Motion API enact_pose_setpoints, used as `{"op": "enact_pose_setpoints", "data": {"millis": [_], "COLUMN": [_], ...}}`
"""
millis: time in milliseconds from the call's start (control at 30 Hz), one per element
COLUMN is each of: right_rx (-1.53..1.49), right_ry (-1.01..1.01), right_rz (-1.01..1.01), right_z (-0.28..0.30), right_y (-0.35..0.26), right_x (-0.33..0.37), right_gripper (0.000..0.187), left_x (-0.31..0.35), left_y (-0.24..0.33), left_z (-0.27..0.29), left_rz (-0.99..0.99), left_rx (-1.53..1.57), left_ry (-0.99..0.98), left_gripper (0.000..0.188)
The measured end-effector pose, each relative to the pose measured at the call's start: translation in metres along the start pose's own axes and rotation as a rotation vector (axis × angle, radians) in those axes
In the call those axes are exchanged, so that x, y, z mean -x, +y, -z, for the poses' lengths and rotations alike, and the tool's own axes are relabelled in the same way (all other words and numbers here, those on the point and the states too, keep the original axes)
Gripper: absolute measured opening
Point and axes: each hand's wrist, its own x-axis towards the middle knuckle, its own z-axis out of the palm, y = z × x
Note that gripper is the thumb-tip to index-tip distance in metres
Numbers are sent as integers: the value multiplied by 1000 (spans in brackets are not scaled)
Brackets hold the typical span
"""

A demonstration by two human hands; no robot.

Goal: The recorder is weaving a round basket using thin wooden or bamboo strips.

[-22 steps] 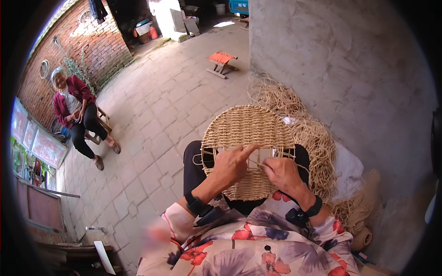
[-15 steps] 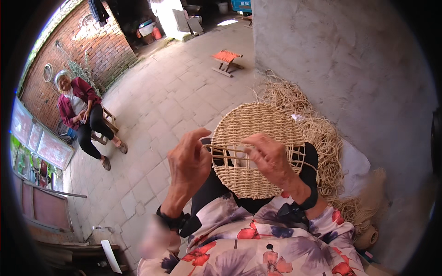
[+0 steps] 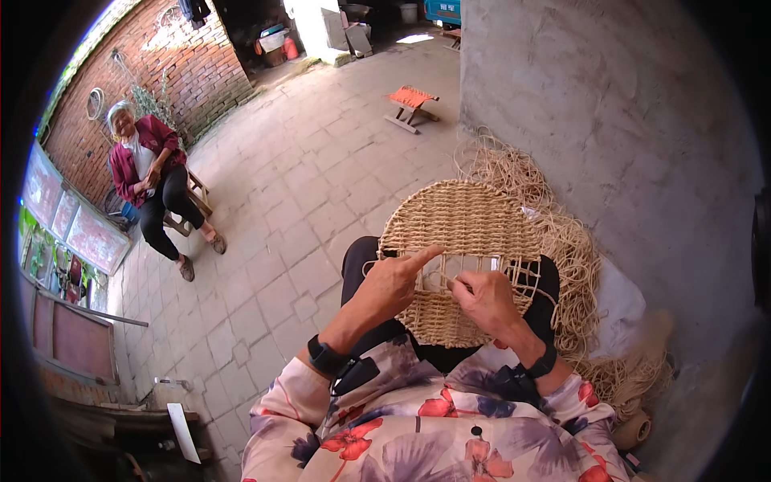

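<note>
A round mat woven of straw-coloured cord [image 3: 459,210] rests across my lap. Bare lengthwise cords cross an unwoven band in it, between a large woven part and a smaller one nearer me. My left hand [image 3: 392,283] lies over the left end of this band, index finger stretched out to the right and the other fingers curled under; what they hold is hidden. A thin loop of cord [image 3: 366,268] shows beside it at the mat's left edge. My right hand [image 3: 487,300] is closed in a pinch at the middle of the band, on a strand of cord mostly hidden by its fingers.
Heaps of loose cord [image 3: 572,277] lie along the grey wall [image 3: 610,120] at my right, with a cord spool [image 3: 633,430] nearer me. An orange-topped folding stool [image 3: 412,98] stands ahead. At left, another person [image 3: 152,177] sits on a wooden stool.
My hands have come down from above the mat onto its open band. The strand stretched between them no longer shows. My left hand has moved right, its index finger now pointing across.
</note>
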Motion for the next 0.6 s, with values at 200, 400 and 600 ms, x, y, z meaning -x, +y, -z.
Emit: {"op": "enact_pose_setpoints", "data": {"millis": [200,400,600], "right_rx": [202,-286,-483], "right_ry": [45,-11,67], "right_rz": [155,-14,159], "right_z": [-24,-11,-20], "right_y": [-2,-15,-57], "right_x": [-24,-25,-37], "right_gripper": [22,14,18], "left_x": [-13,4,38], "left_y": [-7,-4,-17], "left_z": [-5,28,81], "left_rz": [57,-16,38], "left_rx": [-34,-116,230], "left_ry": [-176,200,471], "left_gripper": [68,42,28]}}
